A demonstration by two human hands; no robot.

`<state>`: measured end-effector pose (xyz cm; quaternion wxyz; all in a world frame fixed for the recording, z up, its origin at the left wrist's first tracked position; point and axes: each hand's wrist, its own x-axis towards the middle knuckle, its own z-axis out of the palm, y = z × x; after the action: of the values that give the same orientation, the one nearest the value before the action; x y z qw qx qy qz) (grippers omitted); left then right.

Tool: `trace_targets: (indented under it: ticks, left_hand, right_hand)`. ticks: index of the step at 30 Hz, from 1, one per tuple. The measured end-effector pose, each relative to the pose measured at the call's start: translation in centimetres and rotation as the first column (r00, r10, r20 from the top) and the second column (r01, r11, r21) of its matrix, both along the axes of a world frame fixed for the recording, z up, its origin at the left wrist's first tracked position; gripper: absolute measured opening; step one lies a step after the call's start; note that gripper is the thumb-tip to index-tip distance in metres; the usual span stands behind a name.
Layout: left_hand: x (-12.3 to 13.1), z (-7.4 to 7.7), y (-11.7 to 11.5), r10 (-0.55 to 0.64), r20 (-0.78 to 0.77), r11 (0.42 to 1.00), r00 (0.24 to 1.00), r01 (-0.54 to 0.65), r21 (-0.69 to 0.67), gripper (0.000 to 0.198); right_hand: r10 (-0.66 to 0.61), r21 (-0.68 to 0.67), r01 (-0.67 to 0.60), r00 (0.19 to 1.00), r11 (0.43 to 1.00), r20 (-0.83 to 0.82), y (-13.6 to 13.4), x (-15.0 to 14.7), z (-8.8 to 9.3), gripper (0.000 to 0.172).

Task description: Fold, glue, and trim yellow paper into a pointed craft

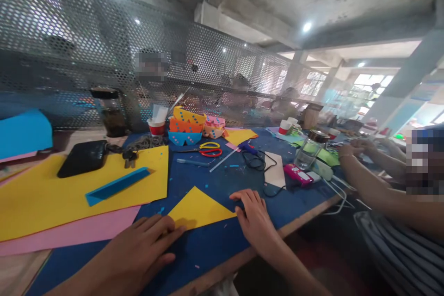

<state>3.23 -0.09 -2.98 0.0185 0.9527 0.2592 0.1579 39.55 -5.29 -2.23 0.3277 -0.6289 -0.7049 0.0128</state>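
A yellow paper triangle (pixel 201 207) lies flat on the blue tabletop, its peak pointing away from me. The fingers of my left hand (pixel 145 245) are stretched out and rest on the triangle's lower left corner. At the opposite corner is my right hand (pixel 255 222), its thumb and fingers apart and slightly bent, with the thumb close to the paper tip. To the left, a folded blue paper strip (pixel 118 185) lies on large yellow sheets (pixel 45 199), with pink paper (pixel 86 231) underneath.
Scissors (pixel 210 149), a pen (pixel 192 162) and a glue gun (pixel 248 149) with its black cord lie beyond the triangle. Folded paper crowns (pixel 187 125) stand by the mesh screen. A glass jar (pixel 310 150) and a co-worker's arm (pixel 374 185) are at right, a phone (pixel 83 158) at left.
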Motion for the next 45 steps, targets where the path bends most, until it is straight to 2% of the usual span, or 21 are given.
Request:
trace_targets:
  ticks: [3, 4, 6, 8, 10, 13, 17, 20, 24, 28, 33, 37, 41, 45]
  left_hand:
    - [0.2, 0.5, -0.3, 0.035, -0.044, 0.997, 0.998, -0.038, -0.061, 0.052]
    - [0.3, 0.6, -0.4, 0.042, -0.063, 0.996, 0.997, -0.047, -0.080, 0.053]
    - [0.5, 0.5, -0.4, 0.057, -0.100, 0.992, 0.993, -0.068, -0.105, 0.054]
    - [0.6, 0.1, -0.4, 0.067, -0.125, 0.991, 0.990, -0.081, -0.110, 0.054]
    - [0.4, -0.4, -0.4, 0.083, -0.120, 0.991, 0.989, -0.094, -0.095, 0.055]
    - [-0.3, -1.1, -0.2, 0.083, -0.052, 0.995, 0.995, -0.086, -0.053, 0.053]
    - [-1.6, -1.4, -0.1, -0.010, 0.043, 1.000, 0.999, 0.009, 0.016, 0.045]
    - [-2.5, -1.4, -0.6, -0.003, 0.102, 0.999, 0.995, -0.001, 0.032, 0.042]
    - [-3.4, -0.4, -2.3, 0.053, 0.094, 0.998, 0.994, -0.054, 0.013, 0.044]
    - [-3.1, 1.2, -3.4, 0.088, 0.152, 0.996, 0.984, -0.085, -0.028, 0.041]
    - [-1.5, 1.6, -2.2, 0.152, 0.211, 0.988, 0.966, -0.141, -0.067, 0.047]
    - [-0.6, 0.5, -0.5, 0.182, 0.275, 0.983, 0.944, -0.173, -0.056, 0.050]
    - [-0.5, -0.4, 0.3, 0.196, 0.278, 0.979, 0.940, -0.169, -0.116, 0.047]
    - [-0.6, 0.2, 0.3, 0.205, 0.240, 0.974, 0.949, -0.172, -0.151, 0.044]
  right_hand:
    - [-0.001, 0.169, -0.006, 0.999, 0.986, 0.043, -0.4, -0.5, 0.6, 0.049]
    - [0.025, 0.229, -0.041, 0.997, 0.972, 0.070, -0.7, -0.8, 1.0, 0.047]
    - [0.158, 0.297, -0.192, 0.978, 0.935, 0.135, -1.4, -1.6, 1.7, 0.041]
    - [0.315, 0.278, -0.352, 0.934, 0.894, 0.172, -1.9, -2.5, 2.1, 0.036]
    - [0.391, 0.212, -0.425, 0.902, 0.880, 0.185, -2.2, -3.2, 2.2, 0.027]
    - [0.397, 0.112, -0.418, 0.902, 0.902, 0.172, -2.1, -3.5, 2.1, 0.017]
    - [0.407, 0.054, -0.419, 0.901, 0.906, 0.153, -1.8, -3.1, 2.2, 0.018]
    - [0.415, 0.042, -0.425, 0.898, 0.904, 0.148, -1.9, -2.9, 2.5, 0.019]
    - [0.441, 0.040, -0.450, 0.887, 0.892, 0.137, -1.9, -2.6, 2.7, 0.022]
    - [0.434, -0.014, -0.436, 0.893, 0.900, 0.120, -1.4, -2.4, 2.9, 0.018]
    - [0.452, -0.073, -0.446, 0.885, 0.892, 0.110, 0.0, -2.4, 3.5, 0.014]
    - [0.477, -0.096, -0.467, 0.867, 0.879, 0.144, 0.7, -2.3, 3.7, 0.014]
    - [0.519, -0.094, -0.513, 0.819, 0.853, 0.245, 0.6, -2.0, 3.8, 0.022]
    - [0.522, -0.108, -0.513, 0.810, 0.851, 0.267, 0.5, -1.9, 4.2, 0.023]
